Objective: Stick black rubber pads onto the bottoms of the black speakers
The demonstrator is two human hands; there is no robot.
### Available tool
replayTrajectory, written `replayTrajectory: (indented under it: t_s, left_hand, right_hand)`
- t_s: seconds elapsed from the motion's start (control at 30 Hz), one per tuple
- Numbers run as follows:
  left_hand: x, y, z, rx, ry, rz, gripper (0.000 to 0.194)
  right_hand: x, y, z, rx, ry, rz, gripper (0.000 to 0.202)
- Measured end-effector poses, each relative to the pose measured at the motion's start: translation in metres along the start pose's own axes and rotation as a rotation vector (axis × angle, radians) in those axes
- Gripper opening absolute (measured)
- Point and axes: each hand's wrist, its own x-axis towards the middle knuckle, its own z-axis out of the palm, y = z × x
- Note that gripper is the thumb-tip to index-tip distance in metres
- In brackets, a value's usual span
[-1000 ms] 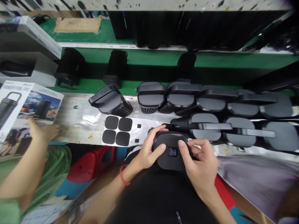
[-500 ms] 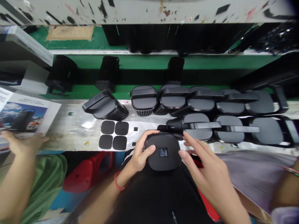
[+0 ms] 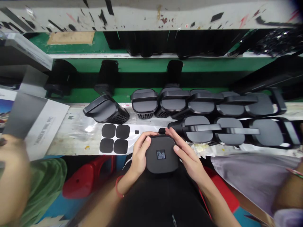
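Note:
I hold a black speaker (image 3: pixel 162 154) bottom-up on my lap, a small label in the middle of its base. My left hand (image 3: pixel 139 154) grips its left side, fingers curled over the top edge. My right hand (image 3: pixel 187 154) rests along its right side, fingers laid flat and pointing up-left. Just beyond, on the bench, lies a white backing sheet with black rubber pads (image 3: pixel 115 138) and small black squares.
Several black speakers (image 3: pixel 213 126) stand in two rows on the bench; one (image 3: pixel 105 110) lies tipped at the left. A co-worker's hand (image 3: pixel 11 170) at far left holds a printed carton (image 3: pixel 35 123). A red stool (image 3: pixel 87 176) stands below. Green shelving runs behind.
My right hand lifted off the speaker, then came back to its right side. The co-worker turned the carton at the left. The view shifted slightly.

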Motion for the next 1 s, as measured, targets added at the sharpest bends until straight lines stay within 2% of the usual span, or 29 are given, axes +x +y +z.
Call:
replayTrajectory:
  t_s: [0.13,0.2,0.3,0.4,0.47,0.53,0.6,0.73,0.8,0.93,1.0]
  left_hand:
    - [0.000,0.003,0.000,-0.040,-0.004,-0.021,0.021]
    - [0.000,0.002,0.000,-0.056,-0.005,-0.025,0.021]
    - [0.001,-0.002,-0.005,-0.064,-0.030,0.019,0.022]
    - [0.001,-0.009,-0.016,-0.012,-0.183,0.149,0.036]
    - [0.001,-0.012,-0.021,0.042,-0.255,0.194,0.045]
    - [0.001,-0.014,-0.022,0.048,-0.233,0.182,0.037]
    - [0.001,-0.014,-0.019,0.016,-0.184,0.153,0.030]
    - [0.000,-0.010,-0.010,0.102,-0.136,0.134,0.029]
    - [-0.001,-0.006,-0.009,0.193,-0.136,0.140,0.031]
    - [0.003,-0.003,-0.016,0.206,-0.238,0.150,0.054]
    - [0.007,-0.007,-0.022,0.135,-0.298,0.152,0.065]
  right_hand:
    - [-0.005,0.004,-0.014,0.068,-0.304,0.035,0.083]
    - [-0.004,0.003,-0.016,0.021,-0.365,0.028,0.096]
    - [-0.002,0.002,-0.014,-0.032,-0.377,0.022,0.103]
    - [-0.002,0.001,-0.009,-0.045,-0.348,0.057,0.101]
    - [-0.002,0.000,-0.004,-0.093,-0.254,0.082,0.085]
    - [-0.003,0.000,0.001,-0.145,-0.145,0.102,0.062]
    - [-0.003,0.001,0.005,-0.168,-0.101,0.104,0.052]
    - [-0.002,-0.001,0.006,-0.198,-0.110,0.052,0.076]
    - [-0.002,-0.002,0.006,-0.202,-0.085,0.029,0.080]
    - [-0.001,-0.001,0.008,-0.177,-0.042,0.035,0.078]
    - [0.000,0.001,0.011,-0.171,0.012,0.033,0.061]
